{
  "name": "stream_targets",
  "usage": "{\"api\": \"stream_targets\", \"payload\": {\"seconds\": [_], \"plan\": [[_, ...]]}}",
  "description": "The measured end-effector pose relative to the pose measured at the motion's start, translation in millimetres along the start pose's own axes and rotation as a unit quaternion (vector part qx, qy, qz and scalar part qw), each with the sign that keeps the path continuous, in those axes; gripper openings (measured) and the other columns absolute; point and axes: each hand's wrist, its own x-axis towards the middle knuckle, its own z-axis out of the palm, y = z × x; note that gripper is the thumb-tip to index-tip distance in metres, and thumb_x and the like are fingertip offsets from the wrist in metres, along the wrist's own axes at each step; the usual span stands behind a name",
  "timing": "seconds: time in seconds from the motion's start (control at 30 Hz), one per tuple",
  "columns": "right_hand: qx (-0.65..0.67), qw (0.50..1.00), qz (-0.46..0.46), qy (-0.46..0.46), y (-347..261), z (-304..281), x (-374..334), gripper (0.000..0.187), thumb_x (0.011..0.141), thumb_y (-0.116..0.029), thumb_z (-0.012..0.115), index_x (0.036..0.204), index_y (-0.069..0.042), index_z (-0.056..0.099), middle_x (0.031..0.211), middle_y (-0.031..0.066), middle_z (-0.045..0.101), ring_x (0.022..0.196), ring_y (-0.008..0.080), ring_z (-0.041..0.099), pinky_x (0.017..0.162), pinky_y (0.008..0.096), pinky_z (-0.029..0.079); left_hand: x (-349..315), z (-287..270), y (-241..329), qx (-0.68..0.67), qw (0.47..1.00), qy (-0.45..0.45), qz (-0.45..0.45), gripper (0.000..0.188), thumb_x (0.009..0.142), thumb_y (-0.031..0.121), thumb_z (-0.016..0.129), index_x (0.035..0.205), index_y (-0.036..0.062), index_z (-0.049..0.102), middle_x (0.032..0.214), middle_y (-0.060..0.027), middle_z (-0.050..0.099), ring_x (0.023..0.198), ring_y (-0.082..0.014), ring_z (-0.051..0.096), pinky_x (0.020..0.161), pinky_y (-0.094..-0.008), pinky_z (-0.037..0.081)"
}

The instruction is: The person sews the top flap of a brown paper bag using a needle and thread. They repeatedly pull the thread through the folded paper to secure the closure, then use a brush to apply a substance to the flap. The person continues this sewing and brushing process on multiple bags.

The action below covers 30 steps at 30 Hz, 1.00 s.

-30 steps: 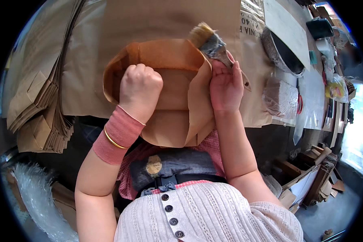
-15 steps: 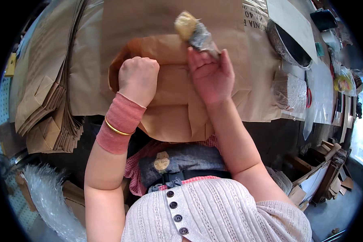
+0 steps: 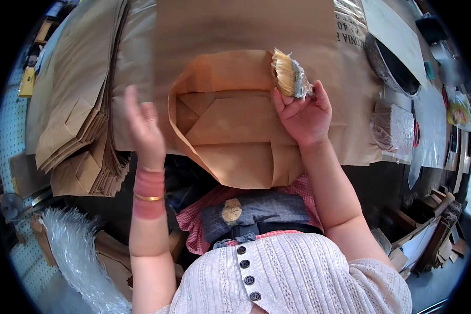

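A brown paper bag (image 3: 230, 120) lies in front of me, its mouth spread into a wide oval with folded panels showing inside. Over the bag's right rim, my right hand (image 3: 306, 116) grips a paintbrush (image 3: 289, 75) with pale yellow bristles and a grey, wrapped-looking ferrule; the bristles point up and left. My left hand (image 3: 145, 125), a little blurred, is off the bag to its left. Its fingers are stretched out and hold nothing. A pink wristband and a gold bangle circle that wrist.
Stacked folded paper bags (image 3: 78, 131) hang over the table edge at left. To the right are a dark oval basin (image 3: 392, 65), a clear-wrapped block (image 3: 392, 124) and red-handled scissors (image 3: 416, 133). A bundle of clear plastic strips (image 3: 76, 246) hangs at lower left.
My left hand has left the bag, moved left and unfolded from a fist. My right hand has turned the brush, and its bristles now show more plainly. The bag's mouth looks wider.
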Motion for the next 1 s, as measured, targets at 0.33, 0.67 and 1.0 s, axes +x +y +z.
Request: {"api": "stream_targets", "payload": {"seconds": [0.33,0.67,1.0], "plan": [[-0.038,0.999,0.009,-0.024,-2,-7,1,0.045,0.101,-0.034,0.041,0.129,-0.001,0.056,0.124,0.011,0.065,0.111,0.0267,0.062,0.108,0.0469,0.042,-12,53,44,0.176,0.948,-0.236,0.121,0.063,0.098,0.036,0.047,0.152,0.0081,0.031,0.156,-0.0152,0.033,0.144,-0.0321,0.03,0.118,-0.0492,0.02],[-0.009,0.995,0.031,-0.095,-11,-9,4,0.045,0.103,-0.034,0.04,0.128,-0.001,0.057,0.126,0.0136,0.064,0.12,0.0301,0.059,0.108,0.0475,0.042,32,12,0,-0.091,0.965,-0.19,-0.159,0.027,0.092,0.014,0.065,0.115,0.0001,0.061,0.086,-0.0115,0.067,0.076,-0.0236,0.063,0.07,-0.037,0.051],[-0.044,0.994,0.021,-0.095,-59,-14,18,0.045,0.102,-0.034,0.042,0.13,-0.001,0.056,0.135,0.0136,0.059,0.13,0.03,0.052,0.113,0.0469,0.035,53,69,29,-0.181,0.957,-0.172,-0.151,0.028,0.09,0.026,0.069,0.092,-0.0019,0.065,0.079,-0.0147,0.066,0.074,-0.0227,0.064,0.07,-0.0346,0.051]]}}
